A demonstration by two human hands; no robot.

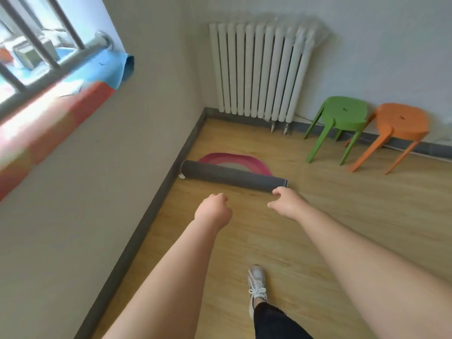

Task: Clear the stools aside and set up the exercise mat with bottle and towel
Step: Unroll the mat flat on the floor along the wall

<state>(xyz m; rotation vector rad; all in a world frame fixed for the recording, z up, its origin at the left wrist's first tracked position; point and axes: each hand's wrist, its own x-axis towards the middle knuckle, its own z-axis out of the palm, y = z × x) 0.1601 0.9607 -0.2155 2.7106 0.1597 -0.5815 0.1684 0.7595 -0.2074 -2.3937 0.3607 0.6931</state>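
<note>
A floor of smooth, pale wood-grain planks filled the lower view, bordered by a dark grey skirting board where it met plain matte walls. Against the far wall stood a tall white radiator made of narrow vertical ribs, its right end wrapped in thin clear plastic. A barred window showed at the upper left, blurred.

Along the far edge of the floor, right of the radiator, stood a green stool and an orange stool, side by side and just apart. Both were glossy moulded plastic with rounded-square seats and splayed, tapering legs.

The exercise mat lay rolled into a long dark grey cylinder with a fine matte texture, near the floor's far left corner, its left end close against the skirting board. Behind it a curved magenta band lay flat on the floor, partly hidden by the roll.

Two bare forearms reached forward. The left hand hovered short of the roll, its fingers curled in loosely, gripping nothing. The right hand was by the roll's right end, fingers bent and slightly spread, holding nothing; actual contact could not be told.

A white laced trainer and a black trouser leg showed near the floor's near edge.
</note>
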